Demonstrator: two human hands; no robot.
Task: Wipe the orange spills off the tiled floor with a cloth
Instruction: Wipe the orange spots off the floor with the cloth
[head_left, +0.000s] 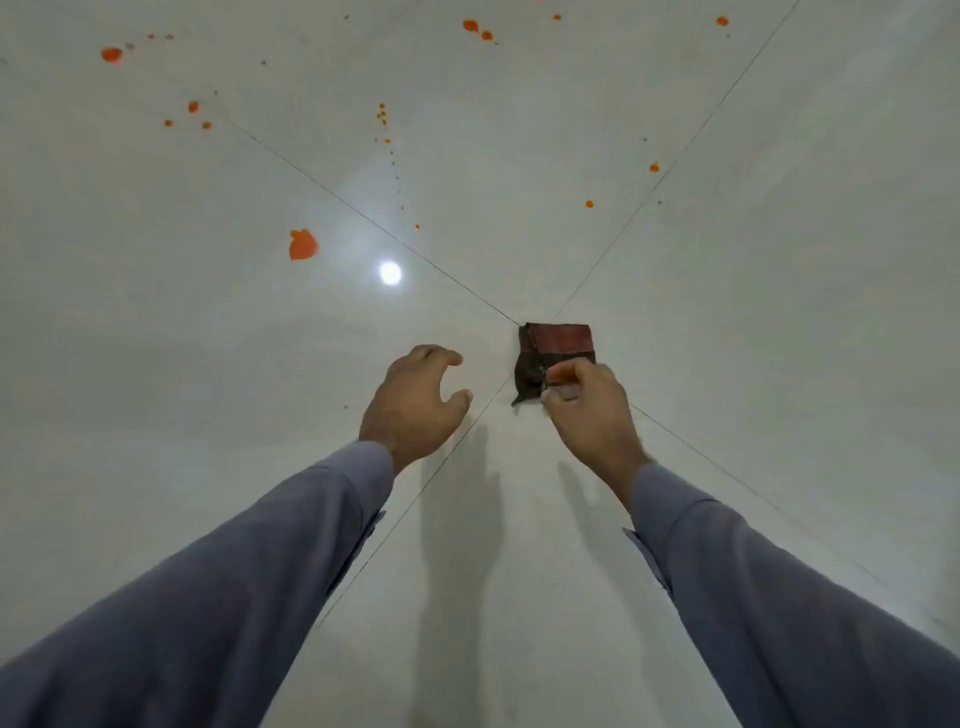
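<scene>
Cloth (557, 349): small, dark, folded to a rough square w/ a reddish-brown top panel & blackish lower part, pinched at its near edge by the right hand (589, 405), sitting over the spot where the tile joints cross. Orange spills dot the pale glossy tiled floor (779, 291) well beyond the cloth; biggest blob (302, 244) is at centre-left, near a bright light reflection. A smaller blob (111, 54) sits far left, a pair (478, 30) at top centre, plus scattered specks in between.

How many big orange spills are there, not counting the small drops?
2: one big spill on the left tile near the glare, another far upper left. Small drops lie scattered around; more may lie outside the view.
</scene>
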